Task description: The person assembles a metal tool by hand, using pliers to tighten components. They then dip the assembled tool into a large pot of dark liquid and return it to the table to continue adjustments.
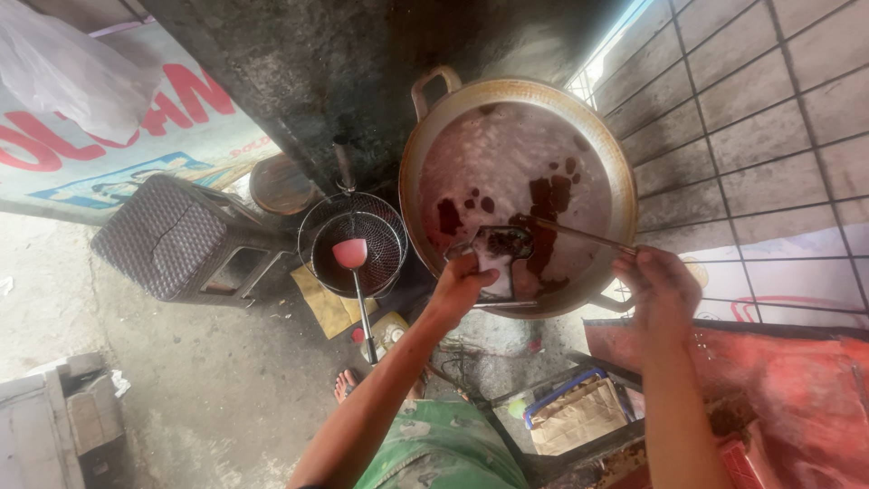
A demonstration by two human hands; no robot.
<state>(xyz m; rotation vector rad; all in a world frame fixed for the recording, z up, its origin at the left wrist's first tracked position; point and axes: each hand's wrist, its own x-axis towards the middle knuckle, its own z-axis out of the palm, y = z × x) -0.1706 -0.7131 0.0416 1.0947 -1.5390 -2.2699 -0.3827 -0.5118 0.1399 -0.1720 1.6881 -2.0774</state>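
While the left hand [463,282] grips a small dark scoop [501,246] with its fingers curled tight around it, the scoop sits over the near side of a big round wok [625,181]. Dark brown bits lie in the scoop. The right hand [659,288] pinches a thin metal stick [579,235] with closed fingers, and the tip of the stick reaches into the scoop. The wok is full of pale, foamy oil with dark brown pieces [550,195] floating in it. It has a loop handle [433,83] on its far rim.

Just left of the wok, a wire strainer basket [355,237] rests in a dark pot, and a pink ladle [351,254] lies across it. A round wooden lid [281,184] leans behind the basket. Farther left stands a dark woven plastic stool [172,237] on the grey floor. A tiled wall [769,118] rises at the right, with a red cloth [797,380] below it. A cardboard piece in a blue crate [575,412] sits under the arms. A bare foot in a sandal [346,385] shows below.
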